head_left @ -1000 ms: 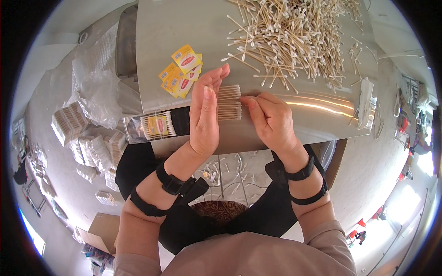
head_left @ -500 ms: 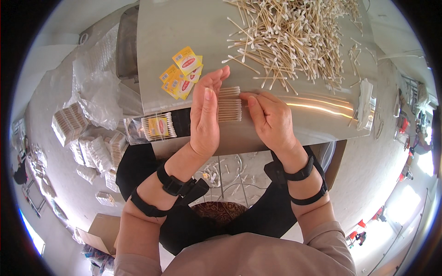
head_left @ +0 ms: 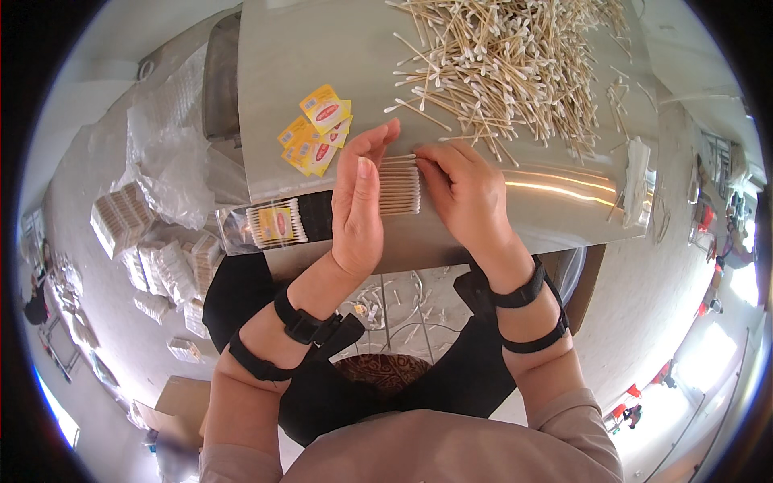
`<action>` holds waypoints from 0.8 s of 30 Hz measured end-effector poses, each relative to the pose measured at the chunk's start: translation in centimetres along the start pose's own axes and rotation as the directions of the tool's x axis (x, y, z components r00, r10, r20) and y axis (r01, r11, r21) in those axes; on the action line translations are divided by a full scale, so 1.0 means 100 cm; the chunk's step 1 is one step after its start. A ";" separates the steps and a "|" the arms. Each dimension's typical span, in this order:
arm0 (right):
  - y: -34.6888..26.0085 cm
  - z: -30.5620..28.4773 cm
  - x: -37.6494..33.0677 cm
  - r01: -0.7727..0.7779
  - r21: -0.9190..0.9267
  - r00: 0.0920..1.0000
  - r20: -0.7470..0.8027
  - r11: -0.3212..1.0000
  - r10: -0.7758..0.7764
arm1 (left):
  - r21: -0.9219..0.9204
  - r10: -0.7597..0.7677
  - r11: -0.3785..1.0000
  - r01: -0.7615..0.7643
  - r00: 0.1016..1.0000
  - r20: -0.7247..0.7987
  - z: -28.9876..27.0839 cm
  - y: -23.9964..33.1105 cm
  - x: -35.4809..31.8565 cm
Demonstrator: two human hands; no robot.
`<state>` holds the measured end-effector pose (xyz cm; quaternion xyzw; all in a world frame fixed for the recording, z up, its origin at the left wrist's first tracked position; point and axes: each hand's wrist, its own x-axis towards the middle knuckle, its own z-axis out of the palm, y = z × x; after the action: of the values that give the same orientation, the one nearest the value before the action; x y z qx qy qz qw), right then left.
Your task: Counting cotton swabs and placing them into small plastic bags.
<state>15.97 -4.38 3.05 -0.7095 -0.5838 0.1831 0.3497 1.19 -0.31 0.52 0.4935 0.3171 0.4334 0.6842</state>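
My left hand (head_left: 361, 193) stands on its edge on the table, fingers stretched out and palm toward the right. Against that palm lies a neat row of cotton swabs (head_left: 398, 187), side by side, their left ends hidden behind the hand. At the row's far right corner, the fingertips of my right hand (head_left: 465, 191) are pinched together at the end of the farthest swab. Left of my left hand, a finished-looking row of swabs with a yellow card (head_left: 279, 223) lies in clear film on a black strip (head_left: 320, 212).
A large heap of loose cotton swabs (head_left: 515, 68) covers the far right of the metal table (head_left: 322, 40). Several yellow cards (head_left: 318, 133) lie beyond my left hand. A white strip-like item (head_left: 637, 181) rests at the right edge. Plastic-wrapped swab packs (head_left: 122, 216) sit at left, below the table.
My right hand has turned slightly, and its thumb has come in beside the forefinger at the row's far corner. My left hand keeps its place.
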 end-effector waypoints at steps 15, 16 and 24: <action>0.005 -0.002 0.018 0.104 -0.063 0.975 0.204 0.993 -0.090 | -0.026 -0.055 0.998 0.055 0.998 -0.008 0.000 0.004 -0.005; 0.004 -0.003 0.017 0.108 -0.051 0.974 0.206 0.993 -0.096 | 0.006 -0.059 0.998 0.059 0.998 0.004 0.000 0.002 -0.004; 0.001 -0.004 0.020 0.163 -0.230 0.962 0.253 0.959 -0.102 | 0.000 -0.064 0.998 0.064 0.998 0.018 0.003 0.003 -0.005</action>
<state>16.80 -2.56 3.56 -0.6795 -0.6864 0.1683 0.1968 1.12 -0.83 0.91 0.4870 0.3263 0.4068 0.7007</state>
